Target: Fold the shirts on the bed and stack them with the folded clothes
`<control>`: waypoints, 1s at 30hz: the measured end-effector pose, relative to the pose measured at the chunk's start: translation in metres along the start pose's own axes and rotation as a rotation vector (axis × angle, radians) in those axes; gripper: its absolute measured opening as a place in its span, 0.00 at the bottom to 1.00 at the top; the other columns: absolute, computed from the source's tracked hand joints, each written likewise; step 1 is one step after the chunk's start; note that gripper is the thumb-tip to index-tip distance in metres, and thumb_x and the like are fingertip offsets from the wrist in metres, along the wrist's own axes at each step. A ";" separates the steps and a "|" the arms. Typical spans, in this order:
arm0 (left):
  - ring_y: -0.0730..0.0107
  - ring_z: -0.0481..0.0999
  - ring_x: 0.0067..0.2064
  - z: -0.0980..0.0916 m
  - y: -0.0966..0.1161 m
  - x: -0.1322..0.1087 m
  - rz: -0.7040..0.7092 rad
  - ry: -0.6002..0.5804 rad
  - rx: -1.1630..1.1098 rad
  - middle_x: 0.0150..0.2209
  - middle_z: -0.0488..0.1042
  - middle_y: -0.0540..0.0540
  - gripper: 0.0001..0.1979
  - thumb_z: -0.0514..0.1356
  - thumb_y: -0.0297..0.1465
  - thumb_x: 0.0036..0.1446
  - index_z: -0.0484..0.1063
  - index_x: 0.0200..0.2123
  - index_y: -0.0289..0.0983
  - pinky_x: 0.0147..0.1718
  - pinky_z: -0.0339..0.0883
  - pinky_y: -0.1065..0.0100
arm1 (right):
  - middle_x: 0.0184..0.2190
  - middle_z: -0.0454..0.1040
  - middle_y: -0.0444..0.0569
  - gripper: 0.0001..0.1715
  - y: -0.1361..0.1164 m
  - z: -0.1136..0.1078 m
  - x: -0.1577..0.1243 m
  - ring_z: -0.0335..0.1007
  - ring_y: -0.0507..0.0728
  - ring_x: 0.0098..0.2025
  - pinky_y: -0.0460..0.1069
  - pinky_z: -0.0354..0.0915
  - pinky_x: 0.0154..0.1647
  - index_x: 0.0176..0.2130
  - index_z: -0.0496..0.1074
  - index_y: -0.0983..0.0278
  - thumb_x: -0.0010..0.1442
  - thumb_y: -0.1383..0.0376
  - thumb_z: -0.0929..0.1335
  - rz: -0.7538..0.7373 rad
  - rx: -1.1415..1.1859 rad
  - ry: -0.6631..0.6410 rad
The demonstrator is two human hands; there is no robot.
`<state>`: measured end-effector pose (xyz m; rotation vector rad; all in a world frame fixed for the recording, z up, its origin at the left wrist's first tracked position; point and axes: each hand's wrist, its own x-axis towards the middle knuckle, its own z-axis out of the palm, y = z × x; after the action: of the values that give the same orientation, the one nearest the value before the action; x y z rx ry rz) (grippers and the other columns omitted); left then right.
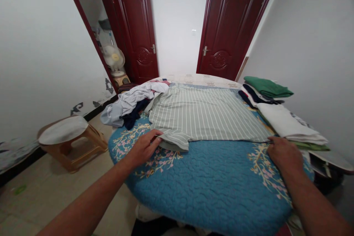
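Observation:
A grey-green striped shirt (204,116) lies spread flat on a round table covered by a blue quilted cloth (210,177). My left hand (143,147) pinches the shirt's near left corner by the sleeve. At the shirt's near right corner my right hand (284,155) grips the hem, its fingers curled.
A heap of unfolded clothes (132,103) lies at the table's back left. Folded clothes (284,121) are stacked on the right, a green one (267,86) behind. A wooden stool (69,136) stands on the floor to the left. Two dark red doors (229,25) are behind.

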<state>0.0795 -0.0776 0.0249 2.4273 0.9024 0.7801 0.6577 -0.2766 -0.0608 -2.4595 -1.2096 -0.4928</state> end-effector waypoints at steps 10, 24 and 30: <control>0.55 0.81 0.55 -0.003 -0.021 0.038 0.025 -0.004 -0.131 0.52 0.83 0.43 0.17 0.61 0.29 0.59 0.83 0.50 0.43 0.61 0.72 0.53 | 0.53 0.78 0.65 0.22 0.000 0.004 0.006 0.76 0.70 0.58 0.58 0.68 0.56 0.51 0.79 0.71 0.69 0.65 0.60 -0.029 -0.018 0.028; 0.53 0.82 0.49 0.023 -0.042 0.062 -0.319 0.046 -0.198 0.46 0.85 0.43 0.21 0.63 0.31 0.54 0.83 0.51 0.40 0.56 0.73 0.52 | 0.47 0.80 0.67 0.20 0.012 0.008 0.011 0.77 0.71 0.53 0.60 0.68 0.61 0.48 0.79 0.71 0.63 0.69 0.62 -0.120 -0.019 -0.024; 0.57 0.85 0.41 0.016 -0.038 0.053 -0.313 -0.013 -0.277 0.38 0.85 0.46 0.11 0.59 0.39 0.62 0.77 0.43 0.40 0.46 0.79 0.56 | 0.47 0.80 0.66 0.19 0.005 -0.001 0.011 0.76 0.70 0.54 0.58 0.66 0.61 0.47 0.78 0.67 0.63 0.68 0.62 -0.092 0.007 -0.054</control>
<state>0.1056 -0.0174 0.0103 1.9893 1.0599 0.7181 0.6683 -0.2725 -0.0559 -2.4348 -1.3481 -0.4488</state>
